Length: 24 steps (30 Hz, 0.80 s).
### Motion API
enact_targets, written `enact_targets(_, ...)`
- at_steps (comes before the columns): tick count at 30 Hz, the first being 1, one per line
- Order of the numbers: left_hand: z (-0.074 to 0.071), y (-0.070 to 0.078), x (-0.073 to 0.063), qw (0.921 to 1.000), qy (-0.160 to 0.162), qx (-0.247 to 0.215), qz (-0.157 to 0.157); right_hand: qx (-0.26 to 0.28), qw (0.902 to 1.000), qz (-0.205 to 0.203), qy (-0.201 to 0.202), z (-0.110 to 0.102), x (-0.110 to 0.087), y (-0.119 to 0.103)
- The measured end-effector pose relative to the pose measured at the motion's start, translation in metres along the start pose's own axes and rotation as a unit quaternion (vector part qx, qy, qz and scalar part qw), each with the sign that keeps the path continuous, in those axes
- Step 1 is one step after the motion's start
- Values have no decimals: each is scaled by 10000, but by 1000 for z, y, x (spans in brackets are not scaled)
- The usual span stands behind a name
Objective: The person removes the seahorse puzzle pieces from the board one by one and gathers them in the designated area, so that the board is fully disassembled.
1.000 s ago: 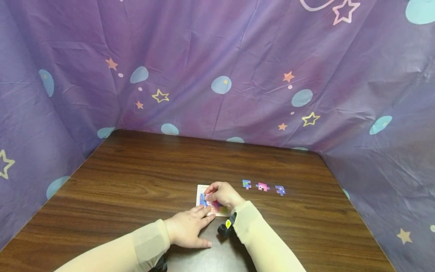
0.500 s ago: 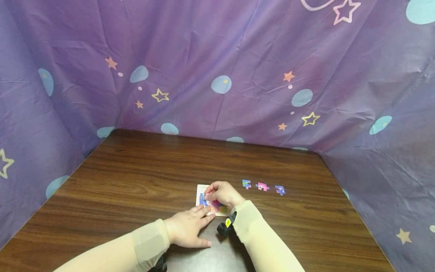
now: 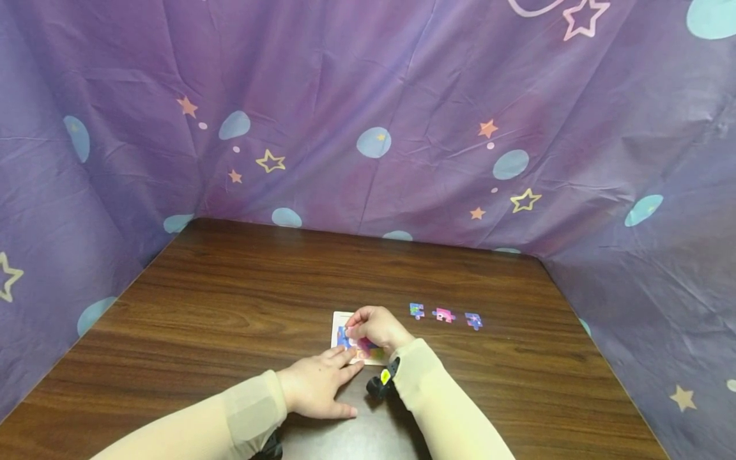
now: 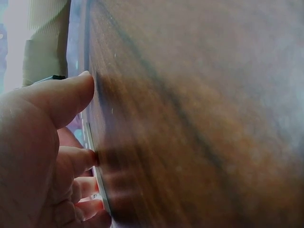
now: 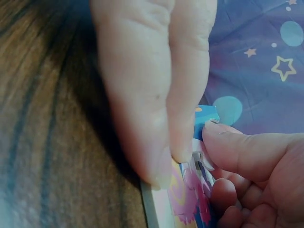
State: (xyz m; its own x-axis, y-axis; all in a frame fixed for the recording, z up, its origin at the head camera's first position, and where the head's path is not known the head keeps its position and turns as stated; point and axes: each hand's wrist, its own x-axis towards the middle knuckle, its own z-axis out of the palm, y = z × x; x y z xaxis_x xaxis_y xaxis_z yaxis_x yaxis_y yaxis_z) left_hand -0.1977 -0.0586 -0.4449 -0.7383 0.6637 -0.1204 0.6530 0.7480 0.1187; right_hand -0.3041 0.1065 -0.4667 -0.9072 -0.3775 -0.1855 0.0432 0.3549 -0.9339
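Observation:
A small jigsaw board [image 3: 338,319] with a white border and a pink, blue and yellow picture lies on the table. My left hand [image 3: 319,386] lies palm down, fingers straight, its fingertips resting on the board's near left part. In the right wrist view two left fingers [image 5: 137,95] press at the white border. My right hand [image 3: 379,327] is over the board and covers much of its upper right. Its thumb and fingers pinch a jigsaw piece with a blue edge [image 5: 206,114], at the picture's left side. The left wrist view shows the thumb [image 4: 76,95] apart from the fingers.
To the right of the board, a blue-green jigsaw piece [image 3: 416,311], a pink one [image 3: 444,315] and a blue-purple one [image 3: 474,321] lie in a row on the brown wooden table [image 3: 259,275]. A purple star-patterned curtain [image 3: 322,115] closes off the back and sides.

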Motion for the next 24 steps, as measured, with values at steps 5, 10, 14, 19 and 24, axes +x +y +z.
enact_targets(5, 1, -1, 1, 10000, -12, -30, -15, -18, 10000, -49, 35, 0, 0, 0)
enact_targets(10, 1, -1, 2, 10000, -17, -85, -42, -70, 9999, -130, 27, 0, -1, 0)
enact_targets(14, 1, 0, 2, 10000, -13, -61, -38, -145, 9997, -188, -60, -1, -1, 0)
enact_targets(19, 0, 0, 1, 10000, 19, -71, 32, -66, 9996, -211, -173, -1, -1, 1)
enact_targets(24, -1, 0, 0, 9999, 6, -112, 51, -1, 9998, -150, -152, -1, -1, 1)
